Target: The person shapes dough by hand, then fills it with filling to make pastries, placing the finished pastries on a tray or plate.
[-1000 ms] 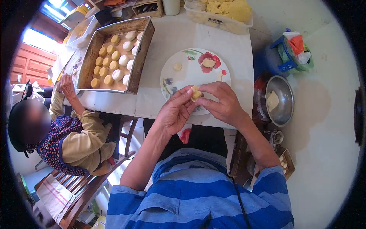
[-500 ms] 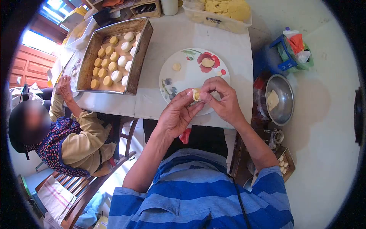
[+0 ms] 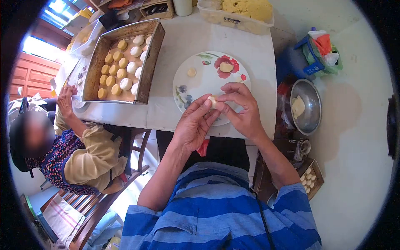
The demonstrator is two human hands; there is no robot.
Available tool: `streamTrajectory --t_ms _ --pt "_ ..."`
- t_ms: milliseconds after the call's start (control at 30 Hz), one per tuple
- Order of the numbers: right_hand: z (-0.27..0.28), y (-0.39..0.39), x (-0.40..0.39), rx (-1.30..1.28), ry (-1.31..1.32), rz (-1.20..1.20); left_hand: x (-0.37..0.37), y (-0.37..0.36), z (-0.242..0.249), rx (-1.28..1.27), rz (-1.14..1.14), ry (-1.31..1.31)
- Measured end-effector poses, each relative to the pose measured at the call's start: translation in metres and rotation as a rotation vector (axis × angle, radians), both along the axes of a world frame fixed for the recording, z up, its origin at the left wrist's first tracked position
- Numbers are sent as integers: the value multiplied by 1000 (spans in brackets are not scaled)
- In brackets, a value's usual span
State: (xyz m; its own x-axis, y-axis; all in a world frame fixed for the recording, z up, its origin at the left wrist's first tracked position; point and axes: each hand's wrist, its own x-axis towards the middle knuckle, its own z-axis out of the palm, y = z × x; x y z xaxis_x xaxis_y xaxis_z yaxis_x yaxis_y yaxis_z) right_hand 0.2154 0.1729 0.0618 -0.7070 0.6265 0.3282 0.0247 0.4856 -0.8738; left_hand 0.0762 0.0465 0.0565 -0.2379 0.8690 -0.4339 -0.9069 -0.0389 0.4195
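Note:
Over the near part of a flower-patterned plate, my left hand holds a small filled dough ball between thumb and fingers. My right hand pinches the ball's right side with its thumb and fingertips. Pale dough covers most of what shows; the fingers hide part of it. Two flat dough pieces lie on the plate: a small round one at the left and another on the red flower.
Left of the plate stands a metal tray with several yellow and white rounds. A plastic tub of yellow mixture is at the back. A steel bowl with dough sits at right. Another person's hand is at far left.
The yellow filling that showed through the opening is now mostly covered by pale dough. My right fingers have shifted around the ball. The other person's hand has moved slightly lower.

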Motion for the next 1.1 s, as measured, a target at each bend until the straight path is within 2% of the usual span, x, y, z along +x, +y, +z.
streamTrajectory --t_ms 67,133,233,367,433,467,533,567,633,867,933,1033,1100 --pt "-5 -1 0 -71 23 7 0 -1 0 -10 -3 13" --pt "-8 -2 -1 -272 71 -5 0 0 0 -12 -24 71" --pt "-2 -4 -3 -114 69 -80 2 0 4 -53 -6 146" --pt "-1 -1 -1 -110 15 -14 2 1 4 -19 -40 187" --pt "-5 -2 -3 -420 54 -6 1 0 4 -60 -59 137" --pt "-4 -1 -2 -420 54 -3 0 0 3 -60 -56 138" --pt "8 3 1 -189 83 -2 -2 -2 1 -25 -53 58" --pt "11 5 3 -190 81 -1 -3 -2 2 -27 -51 56" --pt "15 10 5 98 -8 69 -2 -2 6 -4 -29 81" --pt "-3 13 3 33 0 80 -1 1 8 5 -52 106" --pt "-4 4 -1 -872 95 127 -1 1 6 -43 -82 233" --pt "6 -2 -7 -1018 97 115 -7 1 10 2 -98 165" --pt "7 -2 -7 -942 121 131 -8 0 9 -5 -89 235"
